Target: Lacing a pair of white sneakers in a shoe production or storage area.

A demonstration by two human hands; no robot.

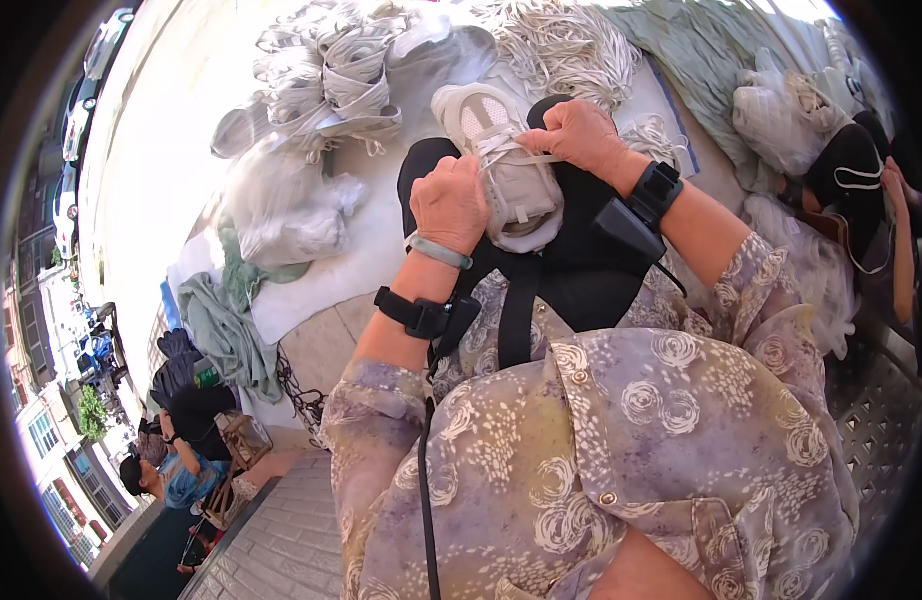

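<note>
An off-white sneaker [522,196] rests between my knees, on my black-clad lap. White shoelaces [498,147] cross over its upper. My right hand [579,141] pinches a lace on the shoe's right side, with thumb and forefinger together. On the other side my left hand [451,206] is closed with its knuckles up, at the left edge of the shoe. A lace runs toward its fingers, whose tips are mostly hidden. Both wrists carry black strapped devices, and a pale bangle circles the left one.
Ahead lie a heap of light shoes [331,85] and a tangled pile of white laces [571,45]. Clear plastic bags [286,205] and green cloth [226,320] are at left. Another person's black-clad leg [853,165] is at right; a person in blue [186,480] sits far left.
</note>
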